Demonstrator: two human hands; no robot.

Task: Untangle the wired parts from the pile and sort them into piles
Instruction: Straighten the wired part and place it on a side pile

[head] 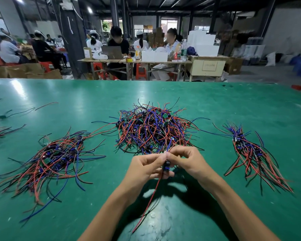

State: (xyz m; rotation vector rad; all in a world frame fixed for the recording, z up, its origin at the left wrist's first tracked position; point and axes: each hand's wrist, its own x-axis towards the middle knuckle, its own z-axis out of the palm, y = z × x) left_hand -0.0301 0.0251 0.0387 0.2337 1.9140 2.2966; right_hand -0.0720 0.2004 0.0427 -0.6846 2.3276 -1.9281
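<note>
A tangled pile of red, blue and black wired parts lies in the middle of the green table. Just in front of it, my left hand and my right hand meet and pinch one wired part, a small dark blue piece. Its red wire hangs down toward me, and other wires run up from my fingers into the pile. A sorted pile lies at the left. Another sorted pile lies at the right.
A few loose wired parts lie at the far left edge of the table. Beyond the table's far edge, people sit at a wooden bench with boxes, bottles and a laptop. Cardboard boxes stand on the floor at the left.
</note>
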